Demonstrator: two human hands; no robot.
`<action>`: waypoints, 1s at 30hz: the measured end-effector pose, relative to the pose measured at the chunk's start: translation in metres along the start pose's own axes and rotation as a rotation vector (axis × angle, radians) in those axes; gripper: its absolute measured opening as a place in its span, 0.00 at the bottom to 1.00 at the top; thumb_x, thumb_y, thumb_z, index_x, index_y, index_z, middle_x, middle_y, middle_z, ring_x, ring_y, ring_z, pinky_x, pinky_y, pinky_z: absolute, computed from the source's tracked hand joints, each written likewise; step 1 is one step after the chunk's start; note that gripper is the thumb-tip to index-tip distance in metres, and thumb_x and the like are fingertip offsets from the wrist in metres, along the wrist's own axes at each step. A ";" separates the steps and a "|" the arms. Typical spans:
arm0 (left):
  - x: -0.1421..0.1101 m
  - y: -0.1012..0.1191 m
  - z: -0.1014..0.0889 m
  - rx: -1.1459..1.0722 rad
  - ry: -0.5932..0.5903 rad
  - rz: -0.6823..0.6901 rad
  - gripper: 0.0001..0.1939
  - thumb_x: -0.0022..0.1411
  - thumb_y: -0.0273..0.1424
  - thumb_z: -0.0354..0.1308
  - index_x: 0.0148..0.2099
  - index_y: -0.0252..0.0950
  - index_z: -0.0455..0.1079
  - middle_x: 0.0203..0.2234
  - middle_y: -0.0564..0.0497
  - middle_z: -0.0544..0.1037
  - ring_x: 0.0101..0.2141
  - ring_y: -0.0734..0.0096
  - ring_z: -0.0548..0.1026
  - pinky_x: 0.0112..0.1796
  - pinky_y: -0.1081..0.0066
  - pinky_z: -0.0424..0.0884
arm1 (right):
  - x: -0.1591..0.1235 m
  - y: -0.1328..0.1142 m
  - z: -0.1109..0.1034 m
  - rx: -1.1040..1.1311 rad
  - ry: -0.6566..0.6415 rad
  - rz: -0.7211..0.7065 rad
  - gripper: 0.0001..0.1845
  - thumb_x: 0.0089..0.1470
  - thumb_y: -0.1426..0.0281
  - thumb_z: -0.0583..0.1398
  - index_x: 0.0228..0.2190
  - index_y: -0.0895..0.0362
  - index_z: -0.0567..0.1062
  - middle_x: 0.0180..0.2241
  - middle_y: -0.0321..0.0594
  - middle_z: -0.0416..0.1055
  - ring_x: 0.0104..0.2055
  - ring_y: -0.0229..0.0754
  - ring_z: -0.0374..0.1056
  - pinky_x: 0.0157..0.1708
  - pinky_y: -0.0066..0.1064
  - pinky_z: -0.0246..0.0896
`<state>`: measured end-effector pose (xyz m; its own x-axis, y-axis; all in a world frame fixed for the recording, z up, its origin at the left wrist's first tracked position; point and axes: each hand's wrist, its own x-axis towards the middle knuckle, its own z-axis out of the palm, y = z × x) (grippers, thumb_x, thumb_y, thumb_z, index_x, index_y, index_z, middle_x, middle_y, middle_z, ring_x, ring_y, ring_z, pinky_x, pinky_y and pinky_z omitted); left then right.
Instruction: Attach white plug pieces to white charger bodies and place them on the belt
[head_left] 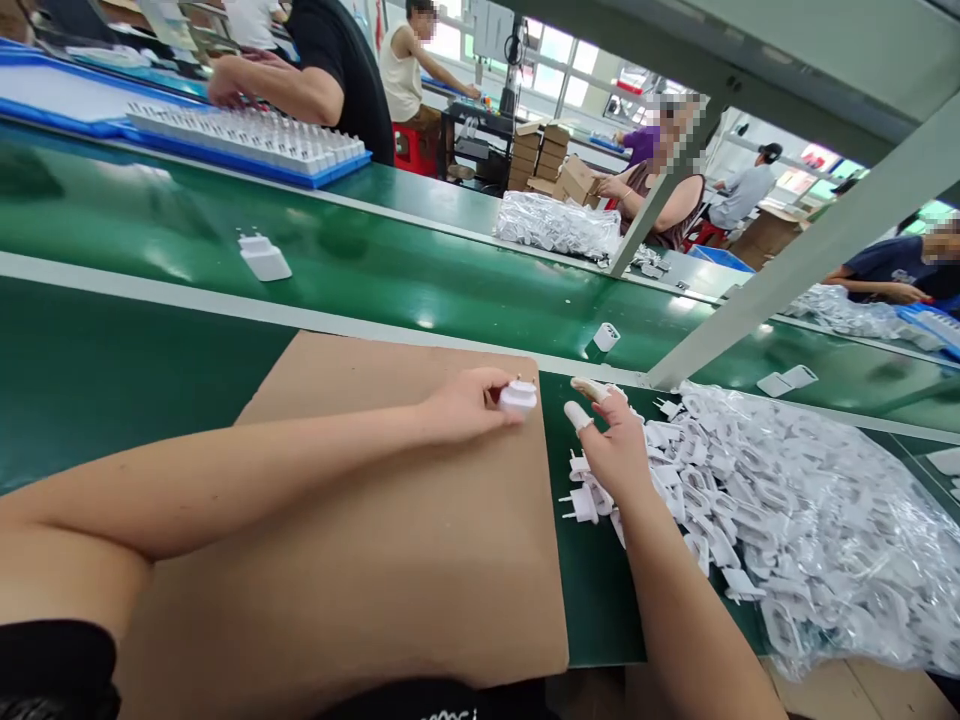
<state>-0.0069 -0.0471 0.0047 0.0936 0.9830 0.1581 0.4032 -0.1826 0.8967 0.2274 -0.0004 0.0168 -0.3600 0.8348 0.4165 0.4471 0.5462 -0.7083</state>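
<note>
My left hand (478,405) reaches across a brown cardboard sheet (375,540) and grips a white two-pin plug adapter (518,397), pins pointing up and away. To its right, my right hand (616,440) is held with thumb and forefinger apart, pale covers on those fingertips, and nothing between them. It hovers at the near edge of a heap of loose white plug pieces (694,485). Many of these pieces lie in or under a clear plastic bag (840,510). Whether the right hand's lower fingers touch the heap is hidden.
A green conveyor belt (420,270) runs beyond the cardboard, carrying a white charger (264,257) and another white piece (606,337). A slanted metal post (720,320) rises at the right. Across the belt, co-workers sit near a blue tray (330,175) of white parts and another bagged heap (555,222).
</note>
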 end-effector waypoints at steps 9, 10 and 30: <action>-0.033 -0.001 0.027 -0.049 -0.049 0.014 0.14 0.57 0.38 0.69 0.43 0.38 0.77 0.36 0.51 0.80 0.39 0.63 0.76 0.40 0.67 0.71 | -0.017 -0.024 0.019 -0.019 -0.248 -0.139 0.15 0.56 0.74 0.61 0.43 0.49 0.83 0.41 0.40 0.80 0.45 0.46 0.76 0.46 0.39 0.72; -0.032 -0.003 0.027 -0.071 -0.047 -0.006 0.14 0.56 0.38 0.70 0.42 0.38 0.77 0.35 0.51 0.80 0.39 0.63 0.76 0.40 0.67 0.71 | -0.017 -0.024 0.018 -0.043 -0.253 -0.151 0.16 0.55 0.74 0.61 0.43 0.50 0.83 0.41 0.40 0.81 0.45 0.47 0.76 0.46 0.40 0.72; -0.036 -0.003 0.028 -0.017 -0.012 0.036 0.15 0.57 0.36 0.69 0.45 0.37 0.78 0.37 0.49 0.81 0.38 0.61 0.77 0.40 0.66 0.71 | -0.020 -0.033 0.025 -0.340 -0.186 -0.264 0.15 0.48 0.77 0.57 0.37 0.51 0.76 0.32 0.36 0.78 0.38 0.46 0.75 0.65 0.55 0.55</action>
<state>0.0141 -0.0826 -0.0155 0.1184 0.9755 0.1855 0.3839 -0.2172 0.8975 0.1990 -0.0366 0.0174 -0.6241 0.6549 0.4262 0.5526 0.7556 -0.3518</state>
